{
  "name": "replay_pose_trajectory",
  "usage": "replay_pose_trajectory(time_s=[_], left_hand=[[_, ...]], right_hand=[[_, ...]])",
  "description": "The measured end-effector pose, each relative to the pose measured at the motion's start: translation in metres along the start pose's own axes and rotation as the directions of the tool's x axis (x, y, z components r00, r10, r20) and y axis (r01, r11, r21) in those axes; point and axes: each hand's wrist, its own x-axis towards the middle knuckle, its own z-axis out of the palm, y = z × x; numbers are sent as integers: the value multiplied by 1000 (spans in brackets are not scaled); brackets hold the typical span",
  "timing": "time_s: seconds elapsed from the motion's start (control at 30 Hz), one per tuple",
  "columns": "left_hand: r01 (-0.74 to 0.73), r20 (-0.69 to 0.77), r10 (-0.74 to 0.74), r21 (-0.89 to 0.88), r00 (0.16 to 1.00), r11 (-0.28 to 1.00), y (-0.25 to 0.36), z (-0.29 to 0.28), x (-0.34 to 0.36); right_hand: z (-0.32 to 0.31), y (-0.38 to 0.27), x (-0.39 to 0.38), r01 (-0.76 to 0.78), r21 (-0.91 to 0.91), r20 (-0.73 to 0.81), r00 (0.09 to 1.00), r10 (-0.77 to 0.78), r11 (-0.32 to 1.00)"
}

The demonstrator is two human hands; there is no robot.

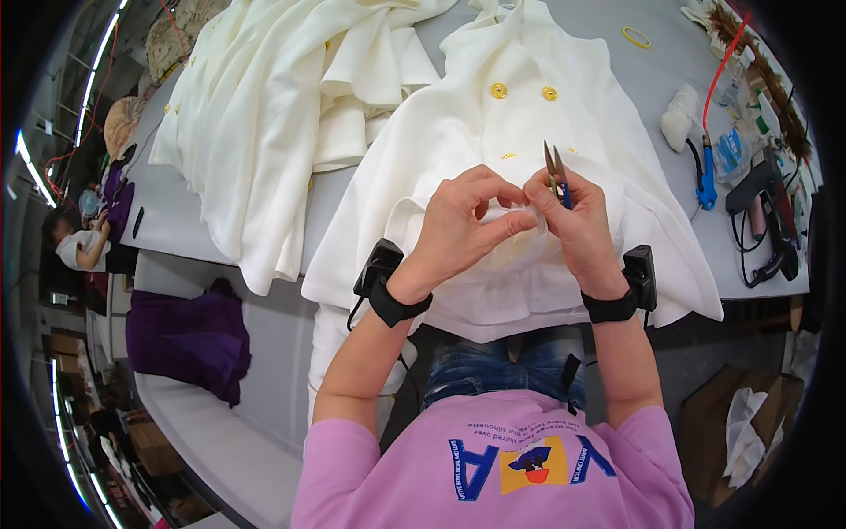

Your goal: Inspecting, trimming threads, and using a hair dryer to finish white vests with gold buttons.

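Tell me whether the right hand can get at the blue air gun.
Probably yes: only the white garment and grey tabletop separate the right hand from the blue air gun, though it holds scissors.

You have open room above the grey table (pixel 650 75) just right of the upper part of the white garment (pixel 476 115), with a yellow ring (pixel 647 42) lying toward its far side. Farther right, a white bundle (pixel 679 117), a blue air gun (pixel 706 181) on a red hose (pixel 717 79) and a black tool (pixel 762 212) block your way. Between your left hand (pixel 471 220) and right hand (pixel 577 220) there's little gap, and scissors (pixel 561 167) jut away from you there. Leftward, a second white garment (pixel 247 141) covers much of your path
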Motion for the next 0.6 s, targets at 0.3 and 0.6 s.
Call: replay_pose_trajectory(time_s=[0.3, 0.6], left_hand=[[25, -66, -43, -254, 997, 967, -16, 1, 2], [105, 7, -105, -123, 994, 987, -2, -2, 3]], right_hand=[[-19, -18, 1, 245, -384, 46, 968, -247, 890], [-19, -30, -7, 297, -712, 165, 952, -259, 637]])
